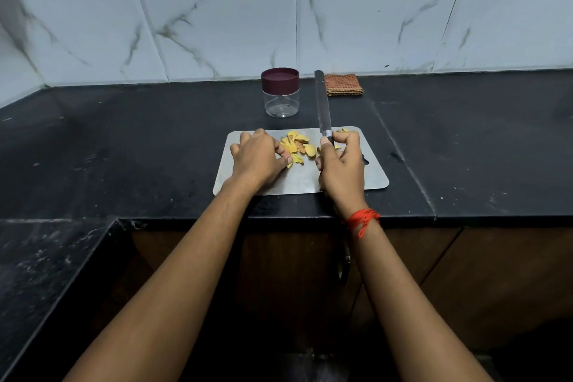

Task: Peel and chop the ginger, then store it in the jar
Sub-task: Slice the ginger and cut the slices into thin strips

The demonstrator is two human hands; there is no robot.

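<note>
Steel-grey and flat, the cutting board lies on the black desk close to its near edge. On the far middle part of the board sits a small heap of yellow ginger slices, some with brown skin showing, and a few more scraps lie at the far right corner behind the right hand.

The left hand rests on the left part of the board. Its fingers are curled, and with the thumb they close on the near left edge of the ginger heap.

The right hand is just right of the heap, wrapped tight round the dark handle of the knife. The long blade points away toward the wall. I cannot tell whether its edge touches the board. A red thread is tied round that wrist.

Beyond the board, well apart from the ginger, the clear jar stands upright on the desk with its maroon lid on, and nothing shows inside it. To its right, by the marbled white tile wall, lies a folded checked cloth. Brown cabinet fronts show under the desk edge.
</note>
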